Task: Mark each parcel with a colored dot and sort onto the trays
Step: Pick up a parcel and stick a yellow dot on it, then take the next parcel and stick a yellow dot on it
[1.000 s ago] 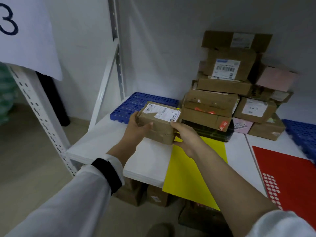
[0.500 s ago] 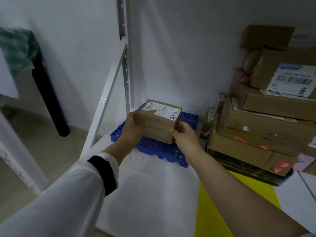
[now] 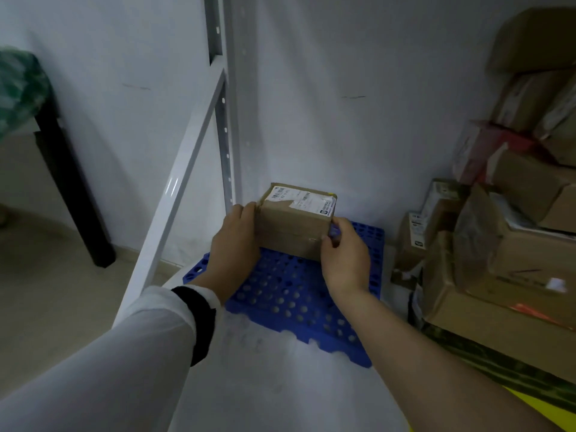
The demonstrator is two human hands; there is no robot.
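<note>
Cardboard parcel [image 3: 294, 227], white label [image 3: 297, 199] up, is at the far end of the blue perforated tray [image 3: 290, 296]; left hand [image 3: 233, 244] grips its left side, right hand [image 3: 346, 257] grips its right edge

Parcel [image 3: 296, 226], held between left hand [image 3: 233, 244] and right hand [image 3: 346, 260], has moved from above the white shelf's front to the blue tray [image 3: 290, 294] at frame centre, apparently resting on it.

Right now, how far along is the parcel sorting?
Done: nothing certain; a yellow speck at one corner of the parcel may be its dot. In hand: left grip and right grip hold it at the back of the blue tray. Left: the pile of parcels on the right waits.
</note>
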